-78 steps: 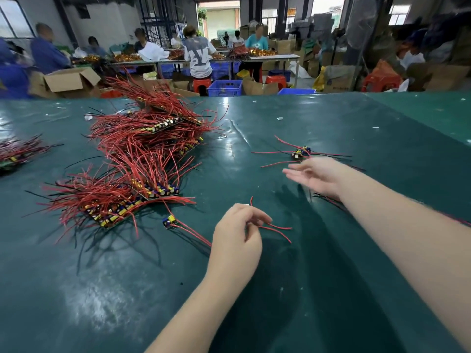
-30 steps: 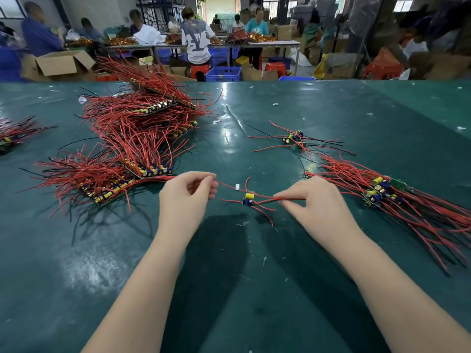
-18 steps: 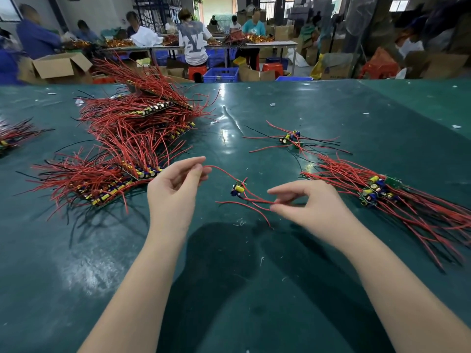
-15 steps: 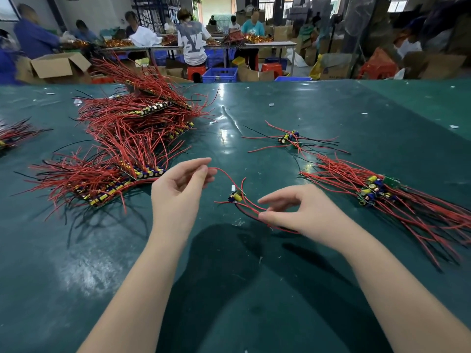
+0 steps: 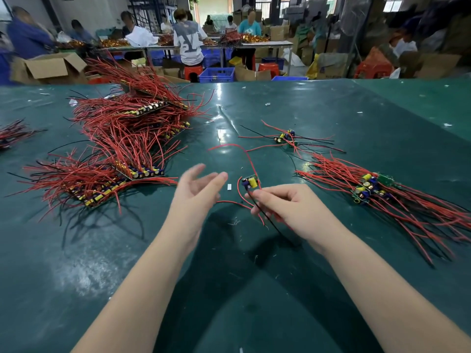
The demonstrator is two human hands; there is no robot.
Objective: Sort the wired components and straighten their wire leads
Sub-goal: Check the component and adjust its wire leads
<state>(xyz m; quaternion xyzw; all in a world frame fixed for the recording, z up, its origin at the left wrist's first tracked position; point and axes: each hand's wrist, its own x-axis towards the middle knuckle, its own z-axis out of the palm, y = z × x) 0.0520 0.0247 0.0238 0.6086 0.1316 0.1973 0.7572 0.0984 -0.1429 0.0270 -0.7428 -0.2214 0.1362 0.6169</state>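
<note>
My right hand [image 5: 285, 207] pinches the red and black leads of one small wired board [image 5: 251, 182], which carries a yellow capacitor. A long red lead arcs up and left from it. My left hand [image 5: 196, 192] hovers just left of it with fingers spread, blurred, holding nothing. A big heap of wired boards [image 5: 122, 146] with red leads covers the left of the green table. A smaller laid-out bundle [image 5: 372, 189] lies at the right. A few loose boards [image 5: 284, 137] sit farther back in the middle.
The green table [image 5: 229, 289] stretches wide in front of me. Another small red bundle [image 5: 12, 132] lies at the far left edge. Behind the table are seated workers, cardboard boxes [image 5: 48, 67] and blue crates [image 5: 216, 73].
My left hand has let go of the red lead and opened. My right hand has lifted the board, which now stands above its fingertips with its long lead curling upward.
</note>
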